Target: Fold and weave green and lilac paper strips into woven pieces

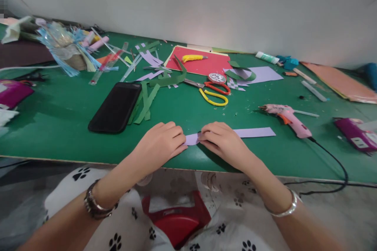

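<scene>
A long lilac paper strip (255, 132) runs along the near part of the green table. Its left end is pinched between the fingers and thumb of my left hand (163, 141). My right hand (225, 141) grips the same strip a little farther along, and the strip's other end sticks out to the right. Between the two hands the paper bends slightly. Beyond my hands lie scissors (213, 101) with one red and one yellow handle. A black phone (115, 106) rests beyond my left hand, beside several green paper strips (145, 104).
A pink glue gun (290, 117) lies on the right, its black cord hanging over the table edge. Red paper (197, 66) with a yellow cutter (194, 58) on it, lilac sheets (265, 73) and paper scraps lie at the back. Purple packets (357, 135) stand at the sides.
</scene>
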{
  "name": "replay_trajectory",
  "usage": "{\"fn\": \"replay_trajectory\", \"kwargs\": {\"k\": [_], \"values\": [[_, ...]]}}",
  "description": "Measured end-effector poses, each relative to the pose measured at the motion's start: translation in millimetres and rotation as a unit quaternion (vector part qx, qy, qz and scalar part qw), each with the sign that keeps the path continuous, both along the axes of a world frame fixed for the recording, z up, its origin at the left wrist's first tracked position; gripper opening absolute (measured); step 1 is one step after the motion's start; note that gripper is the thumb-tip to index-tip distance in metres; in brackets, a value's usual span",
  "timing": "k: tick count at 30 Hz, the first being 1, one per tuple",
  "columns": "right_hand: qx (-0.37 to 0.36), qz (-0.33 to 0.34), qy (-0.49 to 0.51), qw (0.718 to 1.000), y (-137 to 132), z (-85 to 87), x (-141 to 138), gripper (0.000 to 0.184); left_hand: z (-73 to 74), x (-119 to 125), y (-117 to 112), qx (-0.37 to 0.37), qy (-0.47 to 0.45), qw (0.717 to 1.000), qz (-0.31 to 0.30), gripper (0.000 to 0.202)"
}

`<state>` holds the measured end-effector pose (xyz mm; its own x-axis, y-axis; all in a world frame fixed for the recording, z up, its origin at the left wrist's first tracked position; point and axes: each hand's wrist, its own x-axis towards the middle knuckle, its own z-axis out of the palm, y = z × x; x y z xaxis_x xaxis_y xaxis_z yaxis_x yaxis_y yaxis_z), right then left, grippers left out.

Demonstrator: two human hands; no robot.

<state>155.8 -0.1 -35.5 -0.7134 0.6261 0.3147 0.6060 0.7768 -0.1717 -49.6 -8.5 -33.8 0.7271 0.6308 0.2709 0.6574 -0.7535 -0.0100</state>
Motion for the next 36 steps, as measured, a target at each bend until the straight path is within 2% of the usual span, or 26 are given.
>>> {"fn": "replay_trajectory", "kwargs": {"k": [6, 11, 14, 19, 24, 31, 36], "values": [[-0.048, 0.011, 0.022, 0.999, -1, 2.6, -1, 0.018, 0.9, 0, -7, -0.090, -0.039, 0.993, 0.062, 0.022], [-0.087, 0.003, 0.038, 0.995, 2, 3.9, 4, 0.014, 2.9, 2, -9, -0.112, -0.046, 0.985, 0.119, 0.020], [-0.085, -0.004, 0.028, 0.996, 3, 3.4, 5, 0.015, 2.8, 2, -9, -0.129, -0.045, 0.980, 0.147, 0.020], [-0.040, -0.070, 0.002, 0.997, 0, 0.1, -6, 0.019, 2.2, 3, -8, -0.133, -0.049, 0.975, 0.170, 0.020], [-0.012, -0.127, -0.030, 0.991, -5, -0.6, -17, 0.019, 1.4, 8, -9, -0.100, -0.042, 0.976, 0.188, 0.024], [0.008, -0.164, -0.042, 0.986, -7, 2.1, -19, 0.019, 2.0, 11, -9, -0.092, -0.027, 0.976, 0.196, 0.025], [-0.024, -0.144, -0.011, 0.989, -2, 1.9, -14, 0.019, 2.8, 11, -8, -0.113, -0.017, 0.972, 0.204, 0.022]]}}
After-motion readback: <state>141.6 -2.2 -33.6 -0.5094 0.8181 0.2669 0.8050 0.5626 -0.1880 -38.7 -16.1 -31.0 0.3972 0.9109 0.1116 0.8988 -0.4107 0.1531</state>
